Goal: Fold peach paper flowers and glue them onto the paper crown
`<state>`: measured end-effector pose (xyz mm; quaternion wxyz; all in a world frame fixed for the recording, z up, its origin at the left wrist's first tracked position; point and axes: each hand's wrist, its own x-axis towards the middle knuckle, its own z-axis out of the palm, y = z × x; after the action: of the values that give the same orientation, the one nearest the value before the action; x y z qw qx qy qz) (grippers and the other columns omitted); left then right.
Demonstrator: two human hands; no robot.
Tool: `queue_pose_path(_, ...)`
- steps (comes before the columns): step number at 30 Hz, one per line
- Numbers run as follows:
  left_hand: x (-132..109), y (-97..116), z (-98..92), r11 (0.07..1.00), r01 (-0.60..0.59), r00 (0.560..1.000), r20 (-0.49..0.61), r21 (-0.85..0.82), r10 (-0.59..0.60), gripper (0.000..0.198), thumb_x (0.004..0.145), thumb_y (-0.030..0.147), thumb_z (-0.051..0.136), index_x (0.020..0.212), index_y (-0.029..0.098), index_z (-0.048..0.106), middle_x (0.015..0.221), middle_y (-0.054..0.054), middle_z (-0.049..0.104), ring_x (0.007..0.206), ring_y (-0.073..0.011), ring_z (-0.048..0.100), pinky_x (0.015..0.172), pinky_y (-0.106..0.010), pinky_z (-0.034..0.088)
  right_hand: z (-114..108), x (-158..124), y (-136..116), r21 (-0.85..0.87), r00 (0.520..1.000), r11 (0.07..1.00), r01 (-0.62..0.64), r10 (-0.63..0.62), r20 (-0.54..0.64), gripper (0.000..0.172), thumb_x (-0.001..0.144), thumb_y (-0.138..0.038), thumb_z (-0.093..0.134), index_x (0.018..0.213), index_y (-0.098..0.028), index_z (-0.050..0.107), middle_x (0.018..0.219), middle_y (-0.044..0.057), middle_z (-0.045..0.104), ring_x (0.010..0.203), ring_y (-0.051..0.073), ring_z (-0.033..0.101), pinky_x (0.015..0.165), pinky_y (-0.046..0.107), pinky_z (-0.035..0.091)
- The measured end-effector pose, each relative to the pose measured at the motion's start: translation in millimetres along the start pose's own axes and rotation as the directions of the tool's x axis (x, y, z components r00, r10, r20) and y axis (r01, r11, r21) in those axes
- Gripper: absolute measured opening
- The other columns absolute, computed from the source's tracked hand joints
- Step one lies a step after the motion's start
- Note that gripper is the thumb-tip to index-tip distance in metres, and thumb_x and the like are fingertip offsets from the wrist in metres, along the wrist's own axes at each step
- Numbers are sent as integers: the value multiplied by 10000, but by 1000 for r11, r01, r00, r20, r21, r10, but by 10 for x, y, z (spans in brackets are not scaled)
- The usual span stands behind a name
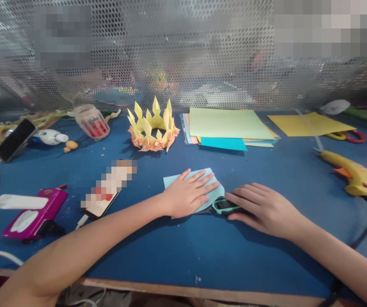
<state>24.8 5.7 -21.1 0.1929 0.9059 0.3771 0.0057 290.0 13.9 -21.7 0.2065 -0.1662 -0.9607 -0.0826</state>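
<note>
A light blue sheet of paper (214,197) lies on the blue table (183,256). Flat on top of it rests my left hand (188,192), its fingers spread toward the right. Scissors with black and teal handles (224,206) are beside the paper's right edge, their blades partly hidden by the paper and my left hand. My right hand (258,207) touches the scissors' handles, fingers bent over them.
Behind stand a yellow paper crown (154,133) and a stack of coloured paper (229,123). Left are a phone (102,202), a purple power strip (50,207) and a jar (92,121). A yellow glue gun (352,172) lies right, near yellow paper (311,123).
</note>
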Motion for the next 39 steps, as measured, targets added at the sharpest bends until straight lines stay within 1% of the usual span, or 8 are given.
queue_pose_path(6, 7, -34, 36, 1000, -16, 1000, -26, 14, 16, 545, 1075, 399, 198, 1599, 252, 226, 1690, -23, 164, 1571, -197, 52, 1254, -513, 73, -4, 52, 25, 23, 1000, 1000, 16, -16, 3, 310, 1001, -394, 543, 1109, -135, 675, 905, 102, 723, 788, 199, 672, 720, 314, 510)
queue_pose_path(12, 7, -57, 72, 1000, -23, 998, -52, 13, 23, 548, 1075, 408, 181, 1596, 246, 235, 1690, -17, 165, 1572, -196, 57, 1253, -516, 76, -6, 120, -72, 22, 1000, 1000, -7, 7, 24, 276, 1001, -367, 549, 1060, -129, 675, 856, 97, 701, 742, 196, 659, 696, 321, 497)
queue_pose_path(17, -6, -44, 71, 999, -26, 998, -60, 18, 27, 550, 1076, 403, 171, 1593, 232, 247, 1690, -22, 175, 1573, -193, 48, 1255, -508, 62, -3, 165, -49, 45, 999, 999, 30, -32, 30, 296, 1017, -397, 512, 1036, -150, 673, 859, 91, 704, 753, 192, 657, 703, 318, 501)
queue_pose_path(24, 3, -60, 82, 1000, -28, 997, -66, 6, 28, 552, 1076, 405, 139, 1598, 247, 219, 1687, -2, 167, 1571, -181, 66, 1254, -519, 70, 40, 200, -121, 35, 1000, 999, 13, -14, 23, 283, 996, -370, 559, 1108, -132, 663, 847, 90, 698, 757, 198, 652, 697, 327, 497)
queue_pose_path(28, -2, -57, 70, 999, -34, 997, -64, -9, 34, 556, 1077, 405, 147, 1599, 227, 220, 1688, -2, 154, 1572, -190, 62, 1256, -522, 55, 63, 216, -125, 61, 999, 997, 42, -43, 24, 302, 1013, -408, 519, 1075, -149, 662, 830, 79, 698, 767, 193, 645, 716, 325, 503)
queue_pose_path(32, -6, -56, 68, 999, -39, 997, -61, -24, 38, 560, 1077, 408, 150, 1600, 218, 215, 1689, -4, 147, 1572, -191, 53, 1258, -517, 42, 76, 229, -126, 67, 998, 996, 60, -61, 22, 292, 996, -383, 558, 1113, -132, 651, 845, 89, 693, 766, 201, 645, 708, 337, 512)
queue_pose_path(36, -4, -68, 74, 999, -25, 998, -53, -32, 24, 578, 1072, 445, 144, 1602, 220, 198, 1689, -19, 132, 1570, -180, 51, 1260, -505, 46, -33, 104, -55, 78, 993, 991, 109, -112, 32, 319, 1016, -378, 515, 1181, -133, 636, 895, 93, 708, 806, 206, 659, 731, 348, 539)
queue_pose_path(39, -6, -77, 65, 999, -27, 999, -46, -37, 25, 635, 1057, 526, 142, 1605, 209, 181, 1688, -40, 124, 1570, -180, 50, 1263, -490, 43, -204, -173, 29, 28, 990, 993, 110, -112, 81, 338, 998, -307, 557, 1282, -136, 626, 954, 100, 727, 846, 210, 677, 786, 355, 543)
